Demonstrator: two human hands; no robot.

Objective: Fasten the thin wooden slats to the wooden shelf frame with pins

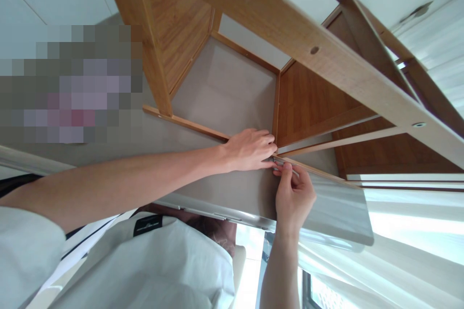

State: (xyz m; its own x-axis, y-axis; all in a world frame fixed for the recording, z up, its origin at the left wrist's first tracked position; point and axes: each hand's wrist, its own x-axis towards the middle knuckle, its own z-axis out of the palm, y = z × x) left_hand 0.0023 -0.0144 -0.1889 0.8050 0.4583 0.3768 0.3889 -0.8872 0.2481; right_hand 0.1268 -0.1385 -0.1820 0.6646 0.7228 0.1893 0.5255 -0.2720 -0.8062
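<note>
A wooden frame with brown panels (192, 14) stands on a grey tabletop (224, 77). My left hand (250, 148) reaches across from the left, its curled fingers closed over the corner where the frame's low rail (195, 127) meets another bar. Just right of it, my right hand (295, 190) is closed, thumb against fingers, pinching a thin metal tool (282, 160) at that joint. The tool's kind and its tip are largely hidden by my fingers. Both hands nearly touch.
A long wooden beam (275, 19) with round holes slants overhead, close to the camera. More brown panels (391, 149) stand at the right. The table's front edge (217, 215) runs below my arms. White curtains (409, 231) hang at the right. A pixelated patch covers the left.
</note>
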